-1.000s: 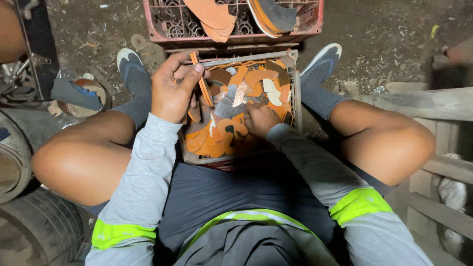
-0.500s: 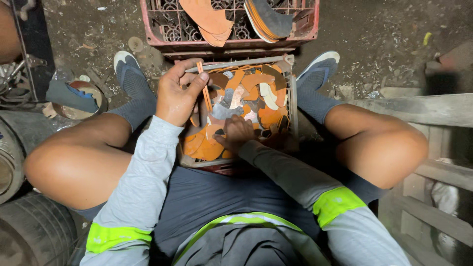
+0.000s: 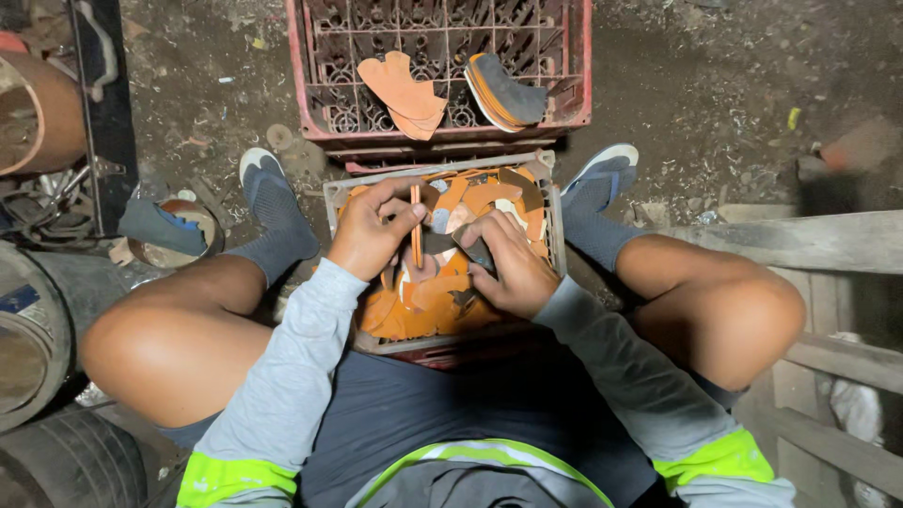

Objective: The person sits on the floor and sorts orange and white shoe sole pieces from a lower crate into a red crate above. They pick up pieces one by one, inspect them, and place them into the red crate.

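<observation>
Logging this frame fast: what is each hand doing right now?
Left hand: closed on a thin orange strip, held upright.
Right hand: fingers curled, pressing a dark piece among the orange scraps in the grey crate.

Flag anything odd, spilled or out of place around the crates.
Nothing is spilled. The orange scraps lie in a jumble inside the grey crate, where the left hand pinches a thin orange strip and the right hand digs. The sole-shaped cutouts sit stacked in the red crate.
</observation>
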